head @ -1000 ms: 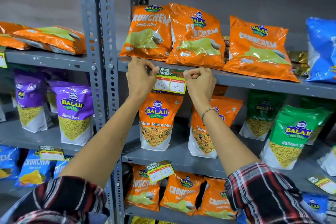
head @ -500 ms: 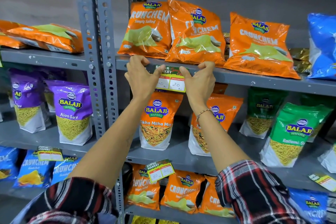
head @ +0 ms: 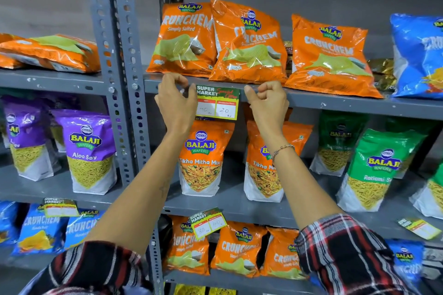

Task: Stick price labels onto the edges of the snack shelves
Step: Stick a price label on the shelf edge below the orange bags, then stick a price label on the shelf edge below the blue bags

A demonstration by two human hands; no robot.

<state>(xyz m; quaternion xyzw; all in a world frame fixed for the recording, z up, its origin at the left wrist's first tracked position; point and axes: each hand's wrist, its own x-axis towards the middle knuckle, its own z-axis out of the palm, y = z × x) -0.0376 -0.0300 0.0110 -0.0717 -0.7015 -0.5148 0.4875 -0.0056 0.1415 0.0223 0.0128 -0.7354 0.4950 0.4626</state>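
Observation:
A green, red and yellow price label (head: 217, 102) marked 40 and 20 hangs on the front edge of the upper grey shelf (head: 335, 103), below orange Crunchem bags (head: 187, 38). My left hand (head: 176, 100) is just left of the label, fingers curved and apart, thumb tip at the label's upper left corner. My right hand (head: 267, 100) is just right of it, fingers curled in, thumb pointing at the label's upper right corner with a small gap. Neither hand holds anything.
A tilted price label (head: 208, 223) hangs on the middle shelf edge, another label (head: 61, 207) at the left and a third label (head: 418, 227) at the right. Perforated grey uprights (head: 119, 55) stand left of my hands. Snack pouches (head: 200, 158) fill the shelves.
Both hands have slid outward off the label's top corners, and the whole label face now shows. The right fingers have curled in. The label stays on the shelf edge.

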